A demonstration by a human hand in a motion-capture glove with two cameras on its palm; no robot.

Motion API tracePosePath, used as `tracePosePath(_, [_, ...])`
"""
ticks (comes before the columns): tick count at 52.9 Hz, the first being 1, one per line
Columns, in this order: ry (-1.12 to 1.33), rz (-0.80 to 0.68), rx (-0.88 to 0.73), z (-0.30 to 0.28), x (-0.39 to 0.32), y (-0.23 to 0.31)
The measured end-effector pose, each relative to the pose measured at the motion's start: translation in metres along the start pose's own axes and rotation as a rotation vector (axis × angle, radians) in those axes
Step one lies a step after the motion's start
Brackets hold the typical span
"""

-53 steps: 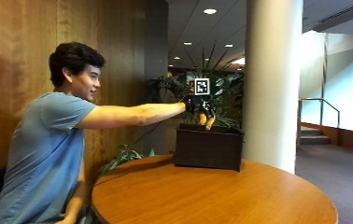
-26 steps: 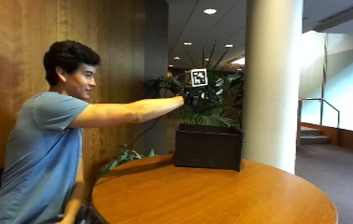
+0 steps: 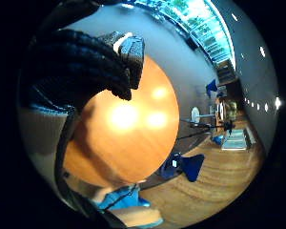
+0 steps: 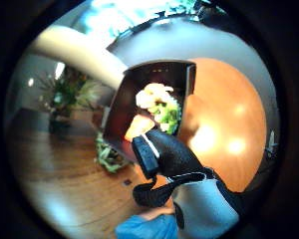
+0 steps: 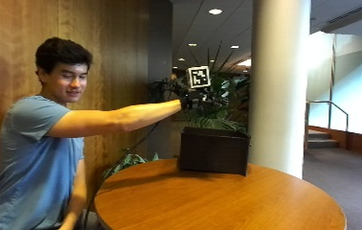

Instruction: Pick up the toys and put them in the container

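Outside view: the gloved right hand is raised above the dark container, which stands near the worktop's far edge. The thumb-side palm view shows toys lying inside the container, yellow, green and orange. The hand's fingers are loosely curled, grasping nothing.

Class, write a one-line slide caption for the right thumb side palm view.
Gloved right hand above the dark container, which already holds orange, yellow and green toys, on the round wooden table.
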State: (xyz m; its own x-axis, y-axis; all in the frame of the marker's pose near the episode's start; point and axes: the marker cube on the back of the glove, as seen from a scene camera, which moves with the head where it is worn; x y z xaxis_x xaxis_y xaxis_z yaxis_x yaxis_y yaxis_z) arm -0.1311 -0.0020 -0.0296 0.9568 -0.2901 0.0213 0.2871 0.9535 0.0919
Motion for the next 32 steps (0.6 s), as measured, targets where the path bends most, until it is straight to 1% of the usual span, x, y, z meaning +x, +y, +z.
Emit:
tracePosePath(4, [-0.015,0.115,0.006,0.007,0.019,0.007])
tracePosePath(5, [-0.012,0.125,0.004,0.010,0.024,0.010])
tracePosePath(9, [0.014,0.055,-0.013,0.023,0.044,0.023])
tracePosePath(13, [-0.001,0.119,-0.019,0.032,0.056,0.031])
tracePosePath(18, [0.023,0.139,-0.008,0.047,0.071,0.043])
tracePosePath(22, [0.037,0.077,-0.022,0.058,0.086,0.055])
tracePosePath(27, [0.077,0.130,-0.044,0.070,0.106,0.061])
tracePosePath(30, [0.102,0.095,-0.046,0.072,0.113,0.065])
tracePosePath(32, [0.066,0.086,-0.041,0.071,0.113,0.066])
